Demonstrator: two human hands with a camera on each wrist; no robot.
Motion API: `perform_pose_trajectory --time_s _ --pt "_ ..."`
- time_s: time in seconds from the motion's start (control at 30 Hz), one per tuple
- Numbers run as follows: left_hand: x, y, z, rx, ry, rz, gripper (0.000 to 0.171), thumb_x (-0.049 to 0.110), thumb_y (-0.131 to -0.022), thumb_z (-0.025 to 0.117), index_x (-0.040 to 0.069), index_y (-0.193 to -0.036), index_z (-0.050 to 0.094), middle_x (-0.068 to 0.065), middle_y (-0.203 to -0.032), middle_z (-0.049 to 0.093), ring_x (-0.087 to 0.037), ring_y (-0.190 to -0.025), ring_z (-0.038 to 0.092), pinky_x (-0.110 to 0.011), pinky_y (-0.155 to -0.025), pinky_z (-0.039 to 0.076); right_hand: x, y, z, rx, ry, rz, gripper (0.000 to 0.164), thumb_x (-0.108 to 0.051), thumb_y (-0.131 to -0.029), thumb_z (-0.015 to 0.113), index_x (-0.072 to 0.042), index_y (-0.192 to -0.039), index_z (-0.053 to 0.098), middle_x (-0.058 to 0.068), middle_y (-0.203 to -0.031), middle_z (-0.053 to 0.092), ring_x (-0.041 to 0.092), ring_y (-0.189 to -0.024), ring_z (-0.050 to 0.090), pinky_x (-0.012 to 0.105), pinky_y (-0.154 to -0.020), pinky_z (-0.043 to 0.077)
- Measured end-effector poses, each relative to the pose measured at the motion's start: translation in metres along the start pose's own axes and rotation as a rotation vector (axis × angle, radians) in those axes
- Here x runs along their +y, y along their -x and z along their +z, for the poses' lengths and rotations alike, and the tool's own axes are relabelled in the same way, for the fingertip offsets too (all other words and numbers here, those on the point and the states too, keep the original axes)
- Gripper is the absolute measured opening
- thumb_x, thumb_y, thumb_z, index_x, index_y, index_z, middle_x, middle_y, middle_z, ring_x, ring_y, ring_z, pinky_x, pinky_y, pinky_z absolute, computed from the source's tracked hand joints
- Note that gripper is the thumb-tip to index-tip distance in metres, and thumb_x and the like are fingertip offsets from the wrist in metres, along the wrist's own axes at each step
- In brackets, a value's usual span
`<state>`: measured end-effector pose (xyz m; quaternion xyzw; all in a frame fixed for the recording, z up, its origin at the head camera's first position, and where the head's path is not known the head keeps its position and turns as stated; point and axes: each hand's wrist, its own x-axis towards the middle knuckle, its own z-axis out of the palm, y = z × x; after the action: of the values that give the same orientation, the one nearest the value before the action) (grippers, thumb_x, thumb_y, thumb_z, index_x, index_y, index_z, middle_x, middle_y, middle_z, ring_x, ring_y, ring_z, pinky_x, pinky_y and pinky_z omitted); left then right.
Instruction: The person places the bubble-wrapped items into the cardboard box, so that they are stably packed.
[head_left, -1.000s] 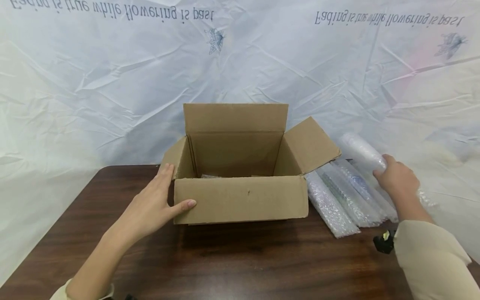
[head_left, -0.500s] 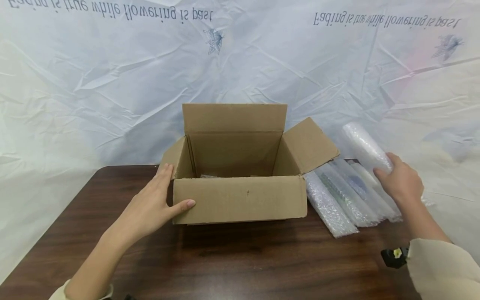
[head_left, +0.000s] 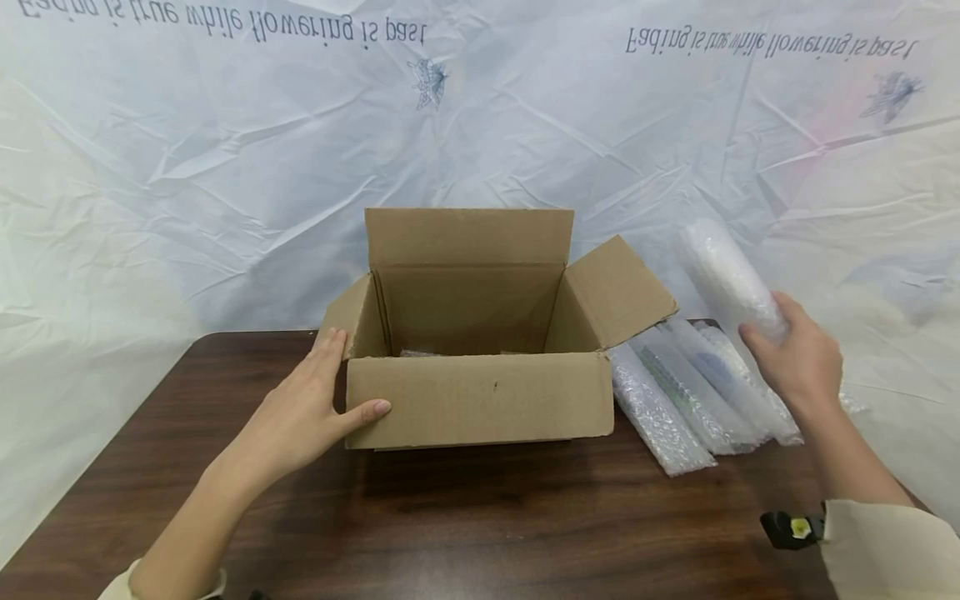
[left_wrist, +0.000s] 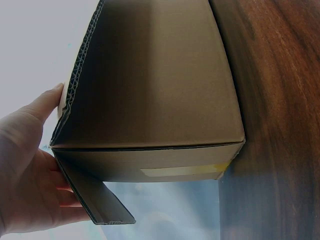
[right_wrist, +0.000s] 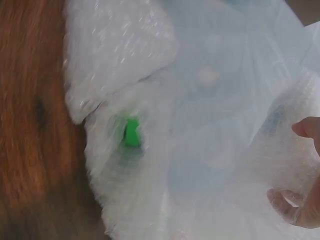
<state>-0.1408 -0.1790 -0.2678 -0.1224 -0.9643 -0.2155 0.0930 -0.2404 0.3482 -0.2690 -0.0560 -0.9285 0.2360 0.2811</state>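
My left hand rests at the front left corner of an open cardboard box. Its thumb lies on the front flap, and its nearly straight fingers lie against the left flap. At the right, my right hand grips the lower end of a bubble-wrapped roll, raised and tilted over other wrapped packages. In the right wrist view, the fingers and thumb are around the blurred roll. What it wraps is hidden.
Several bubble-wrapped packages lie side by side right of the box; something green shows inside one. Only slivers of clear wrapping show inside the box. The brown wooden table ends at a pale printed cloth behind.
My right hand has lifted the bubble-wrapped roll up off the other packages, and its far end now stands higher. The left hand and the box have stayed in place.
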Motion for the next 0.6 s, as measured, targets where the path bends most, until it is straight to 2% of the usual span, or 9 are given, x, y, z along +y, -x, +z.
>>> perform_pose_trajectory --time_s 0.37,0.53,0.6 --pt "0.000 0.000 0.000 0.002 -0.001 -0.002 0.109 0.073 -0.078 0.046 0.000 -0.147 0.006 -0.019 -0.152 0.005 -0.033 -0.138 0.007 -0.059 -0.102 0.021 -0.034 0.010 -0.014 0.146 -0.116 -0.040 0.055 -0.022 -0.085 0.060 -0.010 -0.137 0.044 0.029 -0.121 0.052 0.049 -0.099 0.049 0.057 -0.081 0.034" --pt "0.000 0.000 0.000 0.001 0.000 0.001 0.108 0.072 -0.078 0.046 0.000 -0.147 0.006 -0.018 -0.152 0.005 -0.032 -0.138 0.007 -0.059 -0.102 0.021 -0.054 0.016 -0.019 0.206 -0.155 -0.047 0.053 -0.021 -0.084 0.063 -0.016 -0.134 0.050 0.019 -0.124 0.055 0.042 -0.101 0.052 0.049 -0.081 0.035" --pt "0.000 0.000 0.000 0.002 -0.002 0.002 0.108 0.072 -0.078 0.046 0.000 -0.147 0.006 -0.018 -0.152 0.005 -0.033 -0.138 0.007 -0.059 -0.102 0.021 -0.061 0.018 -0.021 0.238 -0.167 -0.061 0.052 -0.020 -0.083 0.065 -0.018 -0.133 0.052 0.016 -0.123 0.056 0.038 -0.099 0.053 0.041 -0.080 0.036"
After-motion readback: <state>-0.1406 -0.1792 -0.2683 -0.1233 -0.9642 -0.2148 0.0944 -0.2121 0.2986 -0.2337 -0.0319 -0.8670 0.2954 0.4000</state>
